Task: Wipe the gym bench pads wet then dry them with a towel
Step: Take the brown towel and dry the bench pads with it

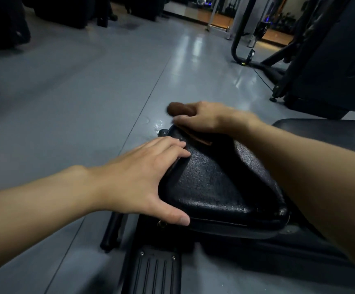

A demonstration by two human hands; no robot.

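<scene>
A black triangular seat pad (219, 183) of a gym bench fills the lower middle of the head view; its textured surface glistens. My left hand (146, 177) rests on the pad's left edge, fingers laid over the top and thumb along the near side. My right hand (202, 117) grips a brown cloth (179, 108) at the pad's far narrow tip; a bunch of cloth sticks out to the left and a strip (200, 139) shows under the palm. A second black pad (325, 132) lies to the right behind my right forearm.
Grey shiny floor (76, 107) stretches left and ahead, with a wet patch (157, 125) by the pad's tip. A black ribbed footplate (155, 272) lies below the seat. A dark machine frame (312, 60) stands at the right rear. Dark equipment lines the far left.
</scene>
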